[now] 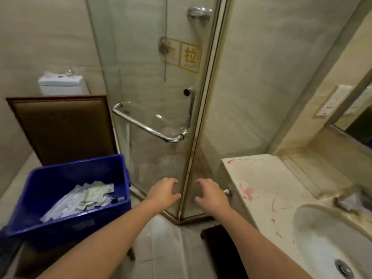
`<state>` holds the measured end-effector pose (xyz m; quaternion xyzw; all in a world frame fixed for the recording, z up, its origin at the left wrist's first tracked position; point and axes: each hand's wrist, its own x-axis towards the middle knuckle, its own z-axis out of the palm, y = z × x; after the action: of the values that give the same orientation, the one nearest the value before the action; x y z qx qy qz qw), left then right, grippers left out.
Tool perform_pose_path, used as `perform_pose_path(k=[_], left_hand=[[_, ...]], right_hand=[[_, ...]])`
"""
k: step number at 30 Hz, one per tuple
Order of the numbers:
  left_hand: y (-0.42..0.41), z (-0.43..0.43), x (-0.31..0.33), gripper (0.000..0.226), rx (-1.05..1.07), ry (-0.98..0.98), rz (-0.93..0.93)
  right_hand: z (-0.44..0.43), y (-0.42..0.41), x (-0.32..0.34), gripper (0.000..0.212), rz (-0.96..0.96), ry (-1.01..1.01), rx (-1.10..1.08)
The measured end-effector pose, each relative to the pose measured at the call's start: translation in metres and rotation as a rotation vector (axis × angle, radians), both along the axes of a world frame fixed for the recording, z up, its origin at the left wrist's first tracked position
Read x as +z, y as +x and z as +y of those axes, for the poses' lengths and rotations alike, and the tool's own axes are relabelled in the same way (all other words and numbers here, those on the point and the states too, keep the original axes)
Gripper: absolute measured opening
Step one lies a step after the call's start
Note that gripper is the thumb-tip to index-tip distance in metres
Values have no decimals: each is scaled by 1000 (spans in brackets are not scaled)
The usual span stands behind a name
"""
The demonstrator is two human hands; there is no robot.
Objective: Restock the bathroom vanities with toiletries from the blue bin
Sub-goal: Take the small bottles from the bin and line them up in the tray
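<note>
The deep blue plastic bin [66,228] is at my lower left, on something dark brown that I can't make out. A loose heap of white and pale green sachets and wrapped toiletries [84,200] lies across its floor toward the right wall. Just right of the bin, my left hand [164,193] is held out empty, fingers spread and loosely curled. My right hand [211,195] mirrors it, also empty. The two hands are a little apart, both in front of the lower frame of the clear glass shower door [153,77]. To the right, the white stone vanity top [267,184] is streaked with red marks, and a white oval basin [326,244] is sunk into its near end. The door carries a bent chrome bar handle [153,127] and, above it, a yellow sticker [190,57]. A dark mat [219,250] lies on the floor below the vanity's left edge. Far left, a white toilet cistern [61,84] shows behind a brown framed panel [64,127].
</note>
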<state>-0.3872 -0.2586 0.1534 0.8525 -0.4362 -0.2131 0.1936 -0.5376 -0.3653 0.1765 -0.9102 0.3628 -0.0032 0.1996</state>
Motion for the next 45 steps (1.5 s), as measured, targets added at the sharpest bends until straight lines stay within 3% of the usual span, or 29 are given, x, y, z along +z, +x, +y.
perform_pose_path(k=[15, 26, 35, 45], left_hand=[[94, 119, -10, 53, 583, 27, 41], [110, 148, -32, 51, 978, 22, 18], [117, 149, -44, 49, 1064, 35, 11], [163, 167, -67, 44, 1029, 94, 87]], right_hand=[[49, 188, -6, 46, -31, 70, 619], [64, 266, -25, 55, -12, 72, 924], [64, 295, -45, 56, 31, 100, 1029], [69, 338, -77, 56, 139, 173, 979]])
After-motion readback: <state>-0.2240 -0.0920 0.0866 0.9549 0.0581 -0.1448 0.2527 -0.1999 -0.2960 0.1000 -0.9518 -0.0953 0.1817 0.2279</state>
